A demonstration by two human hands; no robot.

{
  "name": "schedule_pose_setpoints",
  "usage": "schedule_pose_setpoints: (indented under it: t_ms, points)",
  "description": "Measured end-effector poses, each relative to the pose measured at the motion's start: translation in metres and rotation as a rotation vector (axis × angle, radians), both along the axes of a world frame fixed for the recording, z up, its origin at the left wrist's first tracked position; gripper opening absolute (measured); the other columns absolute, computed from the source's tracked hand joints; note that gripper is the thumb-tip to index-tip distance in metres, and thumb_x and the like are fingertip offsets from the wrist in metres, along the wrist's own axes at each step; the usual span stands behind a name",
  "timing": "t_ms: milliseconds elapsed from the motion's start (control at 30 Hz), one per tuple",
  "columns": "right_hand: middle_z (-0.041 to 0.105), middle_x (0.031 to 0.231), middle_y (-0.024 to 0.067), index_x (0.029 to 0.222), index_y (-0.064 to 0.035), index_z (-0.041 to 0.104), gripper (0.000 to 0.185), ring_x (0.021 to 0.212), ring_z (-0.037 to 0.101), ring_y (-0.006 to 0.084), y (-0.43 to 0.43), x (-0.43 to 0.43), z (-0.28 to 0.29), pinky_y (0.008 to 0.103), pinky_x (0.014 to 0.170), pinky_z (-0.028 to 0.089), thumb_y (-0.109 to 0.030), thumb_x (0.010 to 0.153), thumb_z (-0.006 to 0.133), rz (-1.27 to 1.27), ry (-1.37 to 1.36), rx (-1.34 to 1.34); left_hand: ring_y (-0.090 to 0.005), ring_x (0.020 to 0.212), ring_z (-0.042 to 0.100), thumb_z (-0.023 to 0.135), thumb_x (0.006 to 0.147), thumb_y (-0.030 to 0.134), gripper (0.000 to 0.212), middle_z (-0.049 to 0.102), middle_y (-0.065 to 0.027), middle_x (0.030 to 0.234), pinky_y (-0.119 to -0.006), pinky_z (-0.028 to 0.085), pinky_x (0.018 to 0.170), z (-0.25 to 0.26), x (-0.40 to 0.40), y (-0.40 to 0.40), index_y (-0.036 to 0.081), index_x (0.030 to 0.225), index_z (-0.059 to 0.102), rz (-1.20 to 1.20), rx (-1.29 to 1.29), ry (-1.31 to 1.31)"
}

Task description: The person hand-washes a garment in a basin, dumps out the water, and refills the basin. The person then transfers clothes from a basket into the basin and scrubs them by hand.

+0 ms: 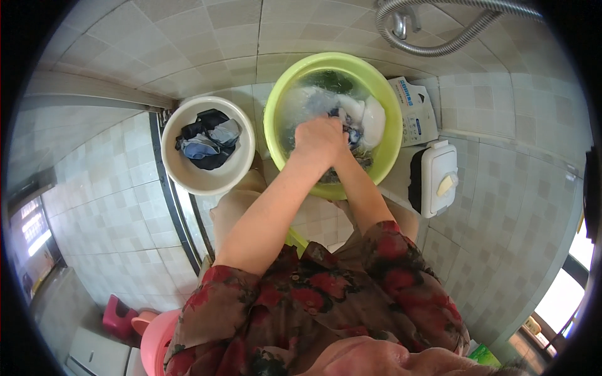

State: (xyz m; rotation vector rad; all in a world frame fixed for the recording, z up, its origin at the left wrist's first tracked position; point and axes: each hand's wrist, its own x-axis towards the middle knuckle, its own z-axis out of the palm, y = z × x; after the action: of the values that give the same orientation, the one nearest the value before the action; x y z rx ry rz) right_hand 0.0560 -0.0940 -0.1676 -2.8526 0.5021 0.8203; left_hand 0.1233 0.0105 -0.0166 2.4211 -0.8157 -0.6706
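A yellow-green plastic basin (390, 160) stands before me, holding cloudy water and wet laundry. Both of my hands are inside it, close together over the cloth. My left hand (316, 134) is curled into a fist on a dark blue and white patterned cloth (352, 134); its fingertips are hidden. Partly behind it is my right hand (343, 140), against the same cloth, its grip mostly covered. A white cloth (374, 122) bulges out of the water at the right. Dark green fabric (336, 81) lies under the water at the far side.
Left of the basin, a white basin (168, 162) holds dark and blue-grey clothes (207, 141). On the right stand a printed detergent pouch (416, 113) and a white lidded box (435, 188) with a yellowish soap bar (446, 185). A metal shower hose (447, 49) hangs above. A pink bucket (155, 343) is behind-left.
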Motion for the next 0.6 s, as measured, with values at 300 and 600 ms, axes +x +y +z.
schedule_pose_setpoints:
  t_ms: [300, 600]
  points:
    - [0.057, 0.113, 0.0168, 0.117, -0.0022, 0.055, 0.049, 0.095, 0.058, 0.03, -0.023, 0.019, -0.049, 0.0415, 0.08, 0.046, -0.022, 0.074, 0.068, -0.074, 0.093, 0.033, -0.0313, 0.083, 0.065, 0.051, 0.088, 0.031, 0.029, 0.066, -0.0149, 0.088, -0.043, 0.052, 0.071, 0.013, 0.003, 0.008, 0.005, 0.093, 0.063, -0.095, 0.056, 0.149]
    - [0.066, 0.094, 0.01, 0.109, 0.0025, 0.057, 0.027, 0.079, 0.063, 0.0203, -0.077, 0.03, 0.128, 0.032, 0.068, 0.051, -0.009, 0.084, 0.061, -0.895, -0.749, 1.187, -0.0392, 0.103, 0.058, 0.05, 0.09, 0.04, 0.054, 0.059, -0.0258, 0.11, -0.042, 0.05, 0.084, -0.007, 0.002, -0.008, -0.005, 0.12, 0.048, 0.223, -0.07, 0.216]
